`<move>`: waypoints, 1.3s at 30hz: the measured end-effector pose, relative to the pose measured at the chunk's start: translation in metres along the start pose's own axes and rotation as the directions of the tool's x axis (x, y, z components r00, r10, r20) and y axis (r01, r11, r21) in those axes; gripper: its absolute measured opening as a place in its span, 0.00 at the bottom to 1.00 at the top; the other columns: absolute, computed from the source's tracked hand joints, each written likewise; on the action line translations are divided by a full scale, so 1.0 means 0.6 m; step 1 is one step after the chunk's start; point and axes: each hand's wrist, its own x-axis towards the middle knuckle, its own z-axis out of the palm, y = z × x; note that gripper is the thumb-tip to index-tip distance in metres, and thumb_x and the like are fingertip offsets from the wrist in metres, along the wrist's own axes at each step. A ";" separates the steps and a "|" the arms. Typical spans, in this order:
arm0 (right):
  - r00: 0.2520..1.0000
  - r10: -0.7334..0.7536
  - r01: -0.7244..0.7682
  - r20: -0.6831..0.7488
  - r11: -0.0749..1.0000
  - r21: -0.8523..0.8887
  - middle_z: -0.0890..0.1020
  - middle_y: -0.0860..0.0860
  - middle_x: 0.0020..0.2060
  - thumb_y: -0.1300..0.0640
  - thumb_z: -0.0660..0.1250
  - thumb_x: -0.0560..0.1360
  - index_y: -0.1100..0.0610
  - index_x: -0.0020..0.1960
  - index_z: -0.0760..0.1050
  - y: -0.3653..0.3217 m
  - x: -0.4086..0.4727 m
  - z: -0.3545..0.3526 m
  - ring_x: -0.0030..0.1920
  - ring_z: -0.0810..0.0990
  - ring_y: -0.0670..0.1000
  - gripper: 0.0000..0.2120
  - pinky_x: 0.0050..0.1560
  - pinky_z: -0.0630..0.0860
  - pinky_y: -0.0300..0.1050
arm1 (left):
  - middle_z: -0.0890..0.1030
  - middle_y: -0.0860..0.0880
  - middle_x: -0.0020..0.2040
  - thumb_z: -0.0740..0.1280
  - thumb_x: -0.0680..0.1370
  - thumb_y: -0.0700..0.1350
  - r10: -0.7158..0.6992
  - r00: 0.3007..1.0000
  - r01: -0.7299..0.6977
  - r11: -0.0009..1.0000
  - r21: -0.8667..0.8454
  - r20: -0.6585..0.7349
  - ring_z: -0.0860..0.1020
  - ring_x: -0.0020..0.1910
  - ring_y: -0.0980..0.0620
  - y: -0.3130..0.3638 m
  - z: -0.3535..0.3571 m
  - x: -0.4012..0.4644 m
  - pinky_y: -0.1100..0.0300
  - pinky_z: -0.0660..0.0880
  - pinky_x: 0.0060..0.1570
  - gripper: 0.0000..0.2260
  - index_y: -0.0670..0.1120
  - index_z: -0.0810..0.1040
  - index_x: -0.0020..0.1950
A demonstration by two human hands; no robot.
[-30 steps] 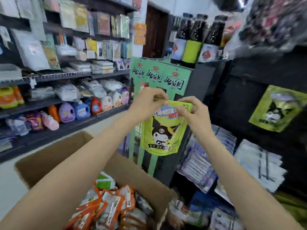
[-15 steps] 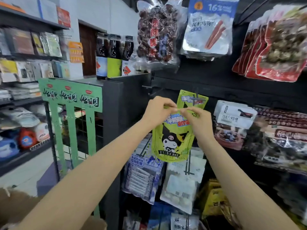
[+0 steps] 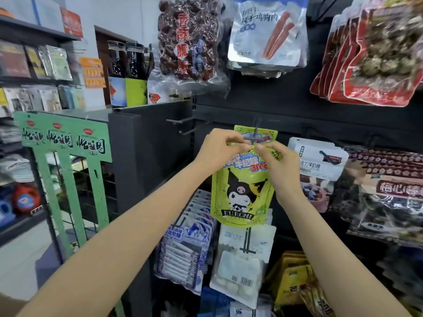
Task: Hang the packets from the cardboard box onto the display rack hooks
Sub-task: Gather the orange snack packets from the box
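Head view: left hand (image 3: 218, 148) and right hand (image 3: 280, 164), fingers curled, pinch top edge of glossy green packet (image 3: 240, 193), flat pouch with cartoon print, raised at grey metal hook (image 3: 254, 138) on black display rack (image 3: 286, 115). Identical packet (image 3: 269, 133) hangs just behind. Crinkly clear bag of dark red fruit (image 3: 187, 42) above.

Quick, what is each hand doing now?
Left hand: pinches the green packet top.
Right hand: pinches the same packet.
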 end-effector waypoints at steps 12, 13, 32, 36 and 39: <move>0.997 -0.050 0.053 0.057 0.998 -0.042 0.82 0.42 0.41 0.53 0.67 0.76 0.52 0.46 0.81 0.012 -0.002 -0.008 0.44 0.79 0.39 0.05 0.46 0.72 0.32 | 0.83 0.54 0.39 0.73 0.72 0.42 -0.011 0.994 0.021 0.995 -0.100 0.107 0.80 0.39 0.63 -0.009 -0.005 0.001 0.70 0.75 0.46 0.04 0.45 0.84 0.46; 0.997 -0.059 0.062 0.059 0.997 -0.044 0.82 0.42 0.40 0.53 0.67 0.76 0.51 0.45 0.81 0.010 -0.003 -0.008 0.43 0.79 0.39 0.05 0.46 0.72 0.30 | 0.83 0.54 0.39 0.72 0.72 0.41 -0.010 0.992 0.025 0.992 -0.121 0.124 0.79 0.38 0.65 -0.009 -0.006 0.002 0.72 0.74 0.44 0.04 0.44 0.84 0.46; 0.966 -0.255 0.206 -0.038 0.852 -0.482 0.75 0.54 0.54 0.68 0.63 0.75 0.59 0.54 0.75 0.066 0.038 0.017 0.49 0.74 0.50 0.10 0.42 0.70 0.35 | 0.75 0.53 0.60 0.63 0.78 0.45 0.315 0.949 -0.218 0.663 0.716 -0.003 0.73 0.59 0.53 -0.071 0.049 0.028 0.57 0.63 0.60 0.14 0.49 0.74 0.64; 0.945 -0.314 0.270 0.092 0.587 -0.764 0.77 0.60 0.58 0.75 0.70 0.63 0.64 0.52 0.77 0.102 0.060 0.027 0.59 0.76 0.62 0.19 0.48 0.78 0.55 | 0.56 0.50 0.77 0.61 0.78 0.46 0.149 0.979 -0.201 0.537 0.820 0.142 0.52 0.76 0.52 -0.101 0.079 0.053 0.50 0.50 0.73 0.29 0.47 0.54 0.77; 0.967 -0.176 0.250 0.183 0.523 -0.815 0.68 0.59 0.69 0.70 0.70 0.68 0.61 0.64 0.71 0.110 0.079 0.028 0.72 0.64 0.58 0.26 0.66 0.68 0.58 | 0.47 0.49 0.78 0.61 0.79 0.47 -0.009 0.979 -0.167 0.527 0.833 0.202 0.46 0.77 0.51 -0.104 0.094 0.087 0.46 0.47 0.74 0.34 0.47 0.44 0.78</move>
